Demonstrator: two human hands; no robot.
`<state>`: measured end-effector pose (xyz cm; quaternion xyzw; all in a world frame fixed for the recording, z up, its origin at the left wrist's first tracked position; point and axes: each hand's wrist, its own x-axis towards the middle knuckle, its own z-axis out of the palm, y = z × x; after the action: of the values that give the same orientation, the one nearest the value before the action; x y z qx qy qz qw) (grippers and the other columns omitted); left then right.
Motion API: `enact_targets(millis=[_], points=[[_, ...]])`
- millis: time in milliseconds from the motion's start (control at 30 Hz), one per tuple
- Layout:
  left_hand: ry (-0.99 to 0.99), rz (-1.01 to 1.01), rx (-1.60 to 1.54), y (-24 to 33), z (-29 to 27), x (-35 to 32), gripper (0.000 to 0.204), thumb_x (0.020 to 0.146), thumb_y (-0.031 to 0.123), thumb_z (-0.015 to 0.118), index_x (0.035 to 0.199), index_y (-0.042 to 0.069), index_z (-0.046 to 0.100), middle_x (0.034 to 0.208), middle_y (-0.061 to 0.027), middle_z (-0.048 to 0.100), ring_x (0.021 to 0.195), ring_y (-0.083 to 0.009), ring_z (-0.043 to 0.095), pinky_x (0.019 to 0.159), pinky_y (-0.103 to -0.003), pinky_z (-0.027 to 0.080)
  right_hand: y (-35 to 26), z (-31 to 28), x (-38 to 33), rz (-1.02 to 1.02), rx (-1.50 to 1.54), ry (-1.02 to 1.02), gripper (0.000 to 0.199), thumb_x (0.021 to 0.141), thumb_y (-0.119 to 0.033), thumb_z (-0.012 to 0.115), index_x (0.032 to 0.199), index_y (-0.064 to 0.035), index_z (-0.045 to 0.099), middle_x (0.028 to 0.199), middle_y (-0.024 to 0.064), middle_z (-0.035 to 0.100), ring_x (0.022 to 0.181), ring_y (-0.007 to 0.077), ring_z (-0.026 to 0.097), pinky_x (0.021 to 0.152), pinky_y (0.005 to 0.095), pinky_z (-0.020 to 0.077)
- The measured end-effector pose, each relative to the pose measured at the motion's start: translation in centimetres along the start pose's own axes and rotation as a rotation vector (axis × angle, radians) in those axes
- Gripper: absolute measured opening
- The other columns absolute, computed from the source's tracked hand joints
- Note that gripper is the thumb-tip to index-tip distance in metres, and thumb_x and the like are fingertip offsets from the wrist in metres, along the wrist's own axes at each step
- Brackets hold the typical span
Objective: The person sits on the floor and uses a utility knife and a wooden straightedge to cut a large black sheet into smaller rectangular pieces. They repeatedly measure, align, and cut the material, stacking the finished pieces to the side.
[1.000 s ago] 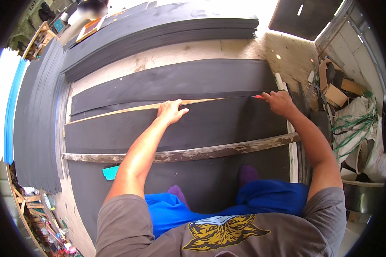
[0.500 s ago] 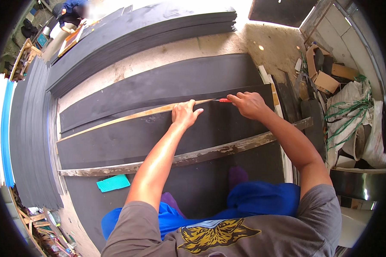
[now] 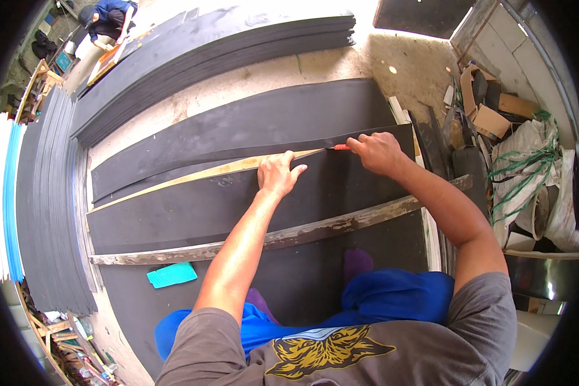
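A large black foam-like sheet [image 3: 154, 222] lies before me, split lengthwise by a cut that shows a pale tan strip [image 3: 219, 170] beneath. My left hand [image 3: 278, 172] grips the sheet's edge along the gap, fingers curled over it and thumb pointing right. To its right, my right hand [image 3: 378, 153] is closed on a red-handled utility knife [image 3: 342, 147]. The knife's tip is at the right end of the gap, where it narrows. On the far side of the cut lies another black piece [image 3: 270, 112], its near edge slightly raised.
A worn, flat wooden bar [image 3: 315, 231] lies across the sheet nearer me, beside a turquoise block [image 3: 172, 275]. Stacked black sheets [image 3: 238, 48] stand beyond; more [image 3: 48, 206] are at left. Boxes [image 3: 492, 122] and a white sack [image 3: 518, 167] crowd the right. Another person [image 3: 109, 22] works far left.
My right hand and the knife have shifted slightly right. The gap beside my left hand looks a little wider. My left hand stays at nearly the same spot.
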<state>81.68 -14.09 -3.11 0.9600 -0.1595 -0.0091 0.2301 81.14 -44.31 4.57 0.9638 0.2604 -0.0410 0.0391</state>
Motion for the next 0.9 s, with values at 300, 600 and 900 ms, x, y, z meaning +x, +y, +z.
enact_targets(millis=[300, 600, 900], points=[[-0.095, -0.082, -0.043, 0.1, -0.5, 0.6, 0.053, 0.086, 0.049, 0.082, 0.120, 0.008, 0.076, 0.126, -0.0131, 0.075, 0.119, -0.0314, 0.070, 0.103, -0.044, 0.055, 8.9, 2.7, -5.0, 0.124, -0.151, -0.025, 0.024, 0.090, -0.015, 0.064, 0.114, -0.0144, 0.067, 0.088, 0.0089, 0.072, 0.081, 0.0342, 0.075, 0.068, 0.0497, 0.0583], [-0.176, -0.147, -0.008, 0.8, -0.6, 1.6, 0.059, 0.087, 0.054, 0.079, 0.120, 0.005, 0.073, 0.120, -0.0178, 0.075, 0.116, -0.0360, 0.070, 0.102, -0.047, 0.053, 11.3, 1.9, -7.9, 0.155, -0.145, -0.003, 0.030, 0.092, -0.016, 0.065, 0.122, -0.0184, 0.065, 0.092, 0.0081, 0.071, 0.081, 0.0324, 0.074, 0.066, 0.0478, 0.0571], [-0.282, -0.029, -0.019, 9.3, 3.9, 6.1, 0.061, 0.091, 0.061, 0.072, 0.125, 0.010, 0.074, 0.113, -0.0180, 0.077, 0.110, -0.0352, 0.073, 0.098, -0.048, 0.055, 10.3, -0.5, -11.0, 0.195, -0.133, 0.105, 0.034, 0.094, -0.023, 0.068, 0.128, -0.0201, 0.068, 0.088, 0.0052, 0.070, 0.081, 0.0278, 0.071, 0.065, 0.0438, 0.0548]])
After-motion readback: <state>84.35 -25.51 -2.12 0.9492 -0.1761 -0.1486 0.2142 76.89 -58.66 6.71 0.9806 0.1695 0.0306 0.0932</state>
